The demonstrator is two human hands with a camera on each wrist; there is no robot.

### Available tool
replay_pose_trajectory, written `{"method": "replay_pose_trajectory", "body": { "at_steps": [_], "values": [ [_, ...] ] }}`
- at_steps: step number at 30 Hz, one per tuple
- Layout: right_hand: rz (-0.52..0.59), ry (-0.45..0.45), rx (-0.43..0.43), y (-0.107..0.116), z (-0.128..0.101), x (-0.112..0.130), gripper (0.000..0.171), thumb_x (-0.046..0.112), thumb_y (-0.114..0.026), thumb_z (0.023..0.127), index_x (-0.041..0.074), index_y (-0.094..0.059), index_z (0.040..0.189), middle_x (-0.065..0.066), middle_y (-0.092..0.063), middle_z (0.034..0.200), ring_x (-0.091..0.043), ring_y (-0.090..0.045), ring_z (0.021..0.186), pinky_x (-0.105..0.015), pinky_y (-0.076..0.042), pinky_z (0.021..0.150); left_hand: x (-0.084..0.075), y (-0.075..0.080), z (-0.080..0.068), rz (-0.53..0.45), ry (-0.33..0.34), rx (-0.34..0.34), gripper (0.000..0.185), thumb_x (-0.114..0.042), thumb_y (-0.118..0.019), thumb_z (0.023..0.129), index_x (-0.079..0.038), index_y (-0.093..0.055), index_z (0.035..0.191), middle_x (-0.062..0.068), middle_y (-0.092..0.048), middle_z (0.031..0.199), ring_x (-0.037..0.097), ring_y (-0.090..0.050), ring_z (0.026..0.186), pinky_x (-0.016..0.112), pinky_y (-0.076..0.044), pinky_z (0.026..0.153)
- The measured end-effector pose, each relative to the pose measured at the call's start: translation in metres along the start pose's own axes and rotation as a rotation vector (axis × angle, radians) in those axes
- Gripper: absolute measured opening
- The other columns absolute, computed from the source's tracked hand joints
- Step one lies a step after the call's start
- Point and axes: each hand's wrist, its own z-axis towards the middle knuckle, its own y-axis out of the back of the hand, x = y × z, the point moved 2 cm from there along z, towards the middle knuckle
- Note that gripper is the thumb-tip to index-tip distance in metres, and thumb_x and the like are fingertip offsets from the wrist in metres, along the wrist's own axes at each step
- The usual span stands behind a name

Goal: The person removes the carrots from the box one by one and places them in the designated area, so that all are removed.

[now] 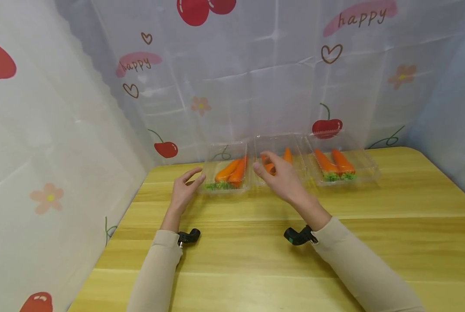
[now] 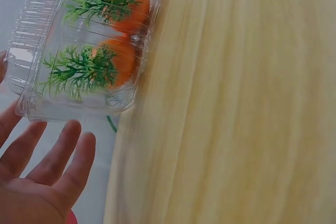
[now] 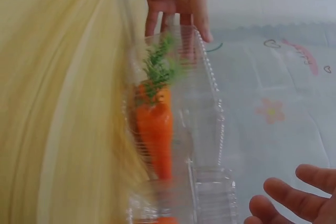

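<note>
Three clear plastic clamshell boxes stand in a row at the table's back. In the left box (image 1: 206, 167) lie two orange carrots (image 1: 237, 172) with green tops. My left hand (image 1: 182, 193) is at this box's left side, fingers spread and loosely bent. In the left wrist view its fingertips are close to the box corner (image 2: 31, 111); I cannot tell whether they touch. Above the front of the middle box (image 1: 278, 135) hovers my right hand (image 1: 285, 177), partly hiding the carrots in it. It holds nothing, and its fingers (image 3: 294, 198) are apart from the boxes in the right wrist view.
The right box (image 1: 367, 169) holds two more carrots (image 1: 342, 164), tops toward me. Behind the boxes hangs a printed curtain (image 1: 252, 99) with cherries and hearts; another sheet (image 1: 84, 143) borders the left side. Wood-grain tabletop (image 1: 240, 260) lies in front of the boxes.
</note>
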Motion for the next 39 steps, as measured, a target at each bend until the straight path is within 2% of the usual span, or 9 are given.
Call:
{"method": "replay_pose_trajectory", "body": {
  "at_steps": [6, 8, 12, 15, 19, 25, 32, 35, 39],
  "values": [
    [0.001, 0.013, -0.01, -0.012, -0.004, 0.002, 0.066, 0.063, -0.052, 0.101, 0.018, -0.051, 0.149, -0.007, -0.069, 0.12, -0.026, -0.064, 0.086, -0.039, -0.054, 0.075, 0.0, 0.0, -0.001, -0.034, 0.033, 0.027, 0.055, -0.037, -0.067, 0.101, -0.012, -0.057, 0.148, 0.008, -0.048, 0.159, 0.038, -0.065, 0.118, 0.05, -0.061, 0.086],
    [0.005, 0.019, -0.012, -0.016, -0.005, 0.002, 0.064, 0.062, -0.054, 0.1, 0.019, -0.052, 0.147, -0.006, -0.07, 0.115, -0.025, -0.064, 0.082, -0.037, -0.053, 0.071, 0.0, -0.001, -0.002, -0.043, 0.04, 0.038, 0.053, -0.032, -0.065, 0.102, -0.01, -0.055, 0.15, 0.011, -0.047, 0.159, 0.041, -0.064, 0.117, 0.06, -0.057, 0.09],
    [0.014, 0.021, 0.005, -0.023, -0.008, 0.002, 0.058, 0.056, -0.058, 0.101, 0.019, -0.055, 0.144, -0.005, -0.071, 0.111, -0.022, -0.064, 0.075, -0.035, -0.053, 0.068, 0.0, -0.001, -0.004, -0.066, 0.032, 0.035, 0.05, -0.029, -0.065, 0.103, -0.011, -0.055, 0.149, 0.014, -0.049, 0.158, 0.046, -0.065, 0.109, 0.063, -0.055, 0.09],
    [0.029, 0.02, 0.037, -0.028, -0.009, 0.002, 0.053, 0.048, -0.062, 0.101, 0.015, -0.057, 0.143, -0.005, -0.071, 0.108, -0.018, -0.065, 0.073, -0.034, -0.054, 0.067, 0.0, -0.001, -0.007, -0.067, 0.027, 0.017, 0.05, -0.031, -0.067, 0.102, -0.012, -0.058, 0.147, 0.012, -0.051, 0.156, 0.034, -0.069, 0.1, 0.055, -0.059, 0.088],
    [0.037, 0.02, 0.071, -0.036, -0.011, 0.003, 0.045, 0.036, -0.065, 0.102, 0.011, -0.061, 0.138, -0.006, -0.072, 0.103, -0.015, -0.064, 0.066, -0.034, -0.054, 0.063, -0.002, -0.001, -0.011, -0.065, 0.023, -0.003, 0.05, -0.037, -0.07, 0.099, -0.015, -0.063, 0.144, 0.01, -0.057, 0.152, 0.011, -0.069, 0.085, 0.036, -0.062, 0.079],
    [0.054, -0.02, 0.124, -0.049, -0.015, 0.001, 0.04, 0.032, -0.064, 0.103, 0.01, -0.062, 0.136, -0.004, -0.071, 0.1, -0.015, -0.064, 0.065, -0.034, -0.052, 0.061, -0.004, -0.002, -0.019, -0.045, -0.002, -0.024, 0.049, -0.036, -0.071, 0.098, -0.017, -0.064, 0.143, 0.013, -0.06, 0.148, 0.009, -0.065, 0.069, 0.02, -0.058, 0.071],
    [0.03, -0.005, 0.123, -0.057, -0.017, -0.005, 0.04, 0.031, -0.064, 0.102, 0.01, -0.06, 0.137, -0.005, -0.072, 0.098, -0.015, -0.058, 0.062, -0.032, -0.049, 0.063, -0.009, -0.002, -0.03, 0.001, 0.017, -0.046, 0.044, -0.039, -0.072, 0.097, -0.024, -0.068, 0.139, 0.025, -0.073, 0.109, 0.017, -0.065, 0.066, 0.023, -0.058, 0.071],
    [0.038, -0.006, 0.114, -0.058, -0.017, -0.006, 0.038, 0.031, -0.065, 0.102, 0.01, -0.061, 0.134, -0.004, -0.072, 0.098, -0.014, -0.061, 0.065, -0.031, -0.05, 0.064, -0.012, -0.001, -0.035, 0.002, 0.028, -0.045, 0.044, -0.042, -0.073, 0.096, -0.027, -0.068, 0.138, 0.019, -0.072, 0.123, 0.017, -0.066, 0.067, 0.024, -0.057, 0.071],
    [0.04, -0.011, 0.118, -0.06, -0.018, -0.005, 0.022, 0.028, -0.066, 0.102, 0.011, -0.065, 0.115, -0.003, -0.071, 0.095, -0.013, -0.061, 0.067, -0.031, -0.051, 0.064, -0.016, -0.002, -0.042, 0.004, 0.04, -0.036, 0.048, -0.043, -0.073, 0.095, -0.025, -0.067, 0.139, 0.018, -0.061, 0.144, 0.014, -0.069, 0.068, 0.024, -0.06, 0.072]
  ]
}}
